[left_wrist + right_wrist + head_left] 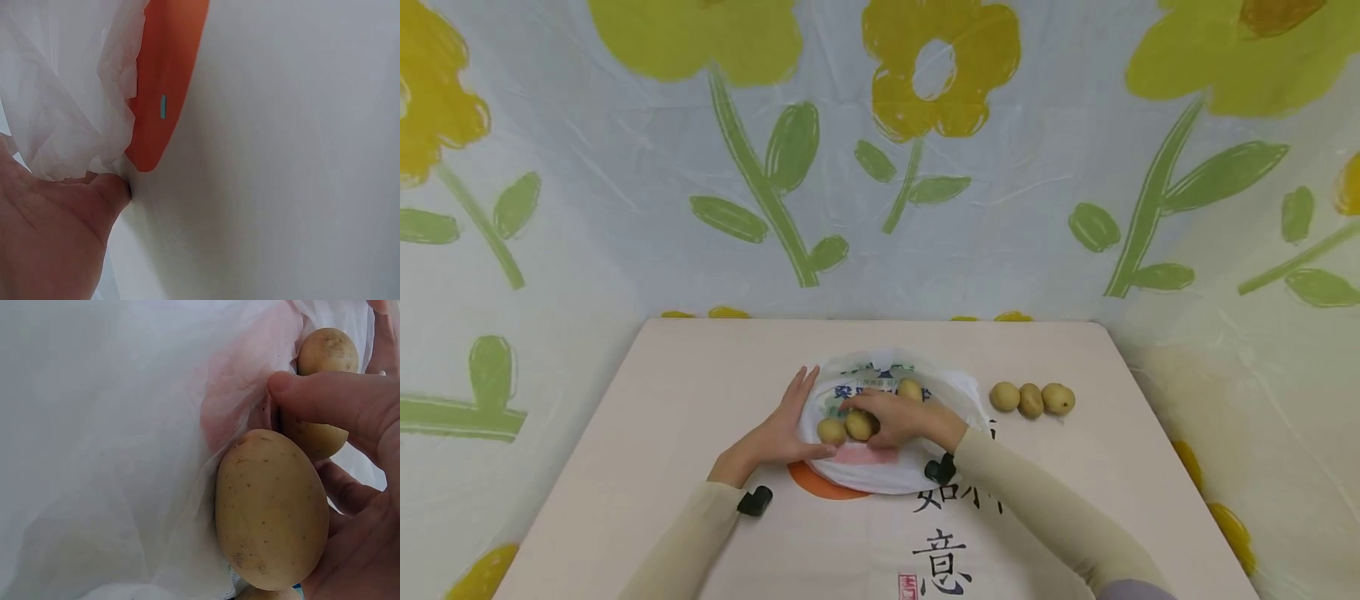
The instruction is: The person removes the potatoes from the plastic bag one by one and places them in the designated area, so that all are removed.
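A white plastic bag with coloured print lies spread on the table, several potatoes on it. My right hand grips a potato, its thumb and fingers curled round it. Just left of that sits another potato, and a further one lies behind the hand. In the right wrist view a larger potato is close to the palm. At the bag's left edge my left hand has its fingers spread and fairly straight; its thumb touches the crumpled plastic in the left wrist view.
Three potatoes stand in a row to the right of the bag, the nearest to it being a round potato. An orange printed shape and black characters mark the pale table. Flower-patterned cloth surrounds it.
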{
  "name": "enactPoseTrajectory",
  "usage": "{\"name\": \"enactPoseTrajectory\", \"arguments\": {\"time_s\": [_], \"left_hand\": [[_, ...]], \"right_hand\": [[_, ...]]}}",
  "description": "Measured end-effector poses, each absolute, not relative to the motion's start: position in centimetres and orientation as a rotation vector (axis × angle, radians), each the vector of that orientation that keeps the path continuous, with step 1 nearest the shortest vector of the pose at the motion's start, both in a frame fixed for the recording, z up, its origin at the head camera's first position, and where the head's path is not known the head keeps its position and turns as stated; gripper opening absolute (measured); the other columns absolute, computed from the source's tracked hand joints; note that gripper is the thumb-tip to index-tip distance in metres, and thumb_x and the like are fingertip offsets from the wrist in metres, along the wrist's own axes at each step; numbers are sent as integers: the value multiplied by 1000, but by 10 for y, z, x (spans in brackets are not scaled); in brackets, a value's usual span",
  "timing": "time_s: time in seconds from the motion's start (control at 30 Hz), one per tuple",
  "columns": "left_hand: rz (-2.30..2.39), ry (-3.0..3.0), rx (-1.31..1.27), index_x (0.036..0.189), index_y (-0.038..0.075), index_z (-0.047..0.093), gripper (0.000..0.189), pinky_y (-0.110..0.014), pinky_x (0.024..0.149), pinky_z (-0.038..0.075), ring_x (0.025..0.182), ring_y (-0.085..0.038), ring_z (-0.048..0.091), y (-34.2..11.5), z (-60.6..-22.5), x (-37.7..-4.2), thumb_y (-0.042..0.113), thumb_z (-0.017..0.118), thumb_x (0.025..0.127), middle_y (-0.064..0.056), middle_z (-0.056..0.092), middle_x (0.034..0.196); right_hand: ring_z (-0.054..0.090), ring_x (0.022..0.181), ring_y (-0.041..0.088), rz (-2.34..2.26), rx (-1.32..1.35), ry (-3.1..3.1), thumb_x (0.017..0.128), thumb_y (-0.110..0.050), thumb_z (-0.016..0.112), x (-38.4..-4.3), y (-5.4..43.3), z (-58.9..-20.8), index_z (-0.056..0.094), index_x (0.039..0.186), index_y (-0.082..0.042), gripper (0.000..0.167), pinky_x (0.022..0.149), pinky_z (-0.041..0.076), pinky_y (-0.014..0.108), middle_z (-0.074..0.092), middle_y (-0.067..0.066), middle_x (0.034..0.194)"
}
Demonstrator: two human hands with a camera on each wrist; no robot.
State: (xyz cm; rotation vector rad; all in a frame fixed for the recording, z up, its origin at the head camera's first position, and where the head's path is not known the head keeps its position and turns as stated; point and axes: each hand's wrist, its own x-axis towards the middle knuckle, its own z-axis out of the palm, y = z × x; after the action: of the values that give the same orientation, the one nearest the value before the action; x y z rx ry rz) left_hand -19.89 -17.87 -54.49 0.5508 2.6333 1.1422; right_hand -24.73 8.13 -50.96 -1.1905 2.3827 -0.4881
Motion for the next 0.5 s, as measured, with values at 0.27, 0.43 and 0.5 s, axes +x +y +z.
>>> {"name": "enactPoseTrajectory", "arguments": {"time_s": [0.27, 0.43, 0.5], "left_hand": [[1136, 2648, 552, 167, 23, 0, 131, -73, 116, 27, 158, -47, 7, -178, -544, -197, 58, 85, 75, -19, -8, 172], [1142, 2639, 548, 167, 23, -2, 130, -73, 116, 27, 158, -46, 6, -179, -544, -197, 56, 85, 76, -19, -9, 172], [1150, 2637, 551, 167, 23, -1, 129, -73, 116, 27, 158, -47, 6, -178, -544, -197, 56, 85, 76, -19, -9, 172]], "right_hand": [[56, 129, 18, -495, -1218, 2400, 90, -14, 76, -246, 83, -509, 57, 143, -14, 55, 109, 48, 34, 60, 3, 144], [58, 120, 13, -519, -1221, 2400, 90, -16, 75, -246, 84, -508, 60, 138, -13, 50, 104, 49, 29, 63, 2, 138], [59, 113, 11, -539, -1183, 2406, 89, -16, 76, -246, 85, -507, 61, 137, -14, 51, 99, 50, 27, 64, 0, 135]]}}
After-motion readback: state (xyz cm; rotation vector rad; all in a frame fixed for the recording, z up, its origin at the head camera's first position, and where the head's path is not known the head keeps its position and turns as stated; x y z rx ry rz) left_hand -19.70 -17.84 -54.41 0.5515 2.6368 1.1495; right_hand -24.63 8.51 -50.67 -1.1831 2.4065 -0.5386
